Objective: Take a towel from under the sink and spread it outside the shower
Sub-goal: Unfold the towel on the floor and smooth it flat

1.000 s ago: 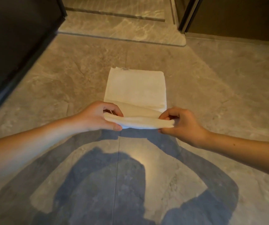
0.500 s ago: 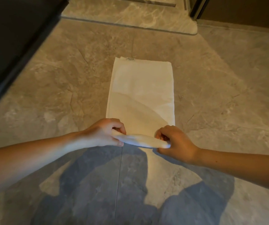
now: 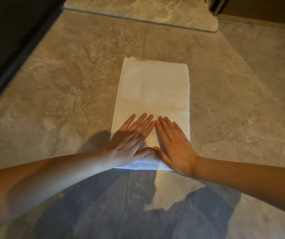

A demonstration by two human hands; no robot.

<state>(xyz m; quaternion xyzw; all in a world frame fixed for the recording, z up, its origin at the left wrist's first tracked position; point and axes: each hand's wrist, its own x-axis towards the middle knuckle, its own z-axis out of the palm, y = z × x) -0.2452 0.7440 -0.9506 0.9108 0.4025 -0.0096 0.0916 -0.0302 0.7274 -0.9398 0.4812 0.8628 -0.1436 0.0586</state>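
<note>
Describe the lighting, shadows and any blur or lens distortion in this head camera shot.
Head view: warm light comes from behind the person, throwing a large body shadow across the near floor; the white towel is bright, nearly washed out, its weave barely readable and its label too soft to read; the left hand casts a small shadow leftward; wide-angle stretch enlarges both forearms at the edges; the dark panel upper left shows no detail.

floor: grey-brown marbled stone tile, one grout line seen running toward the camera
towel: white, laid flat right on the tile as a long rectangle, small label at the far edge
raised step: lighter marble, set at the far end, well apart from the towel
</note>
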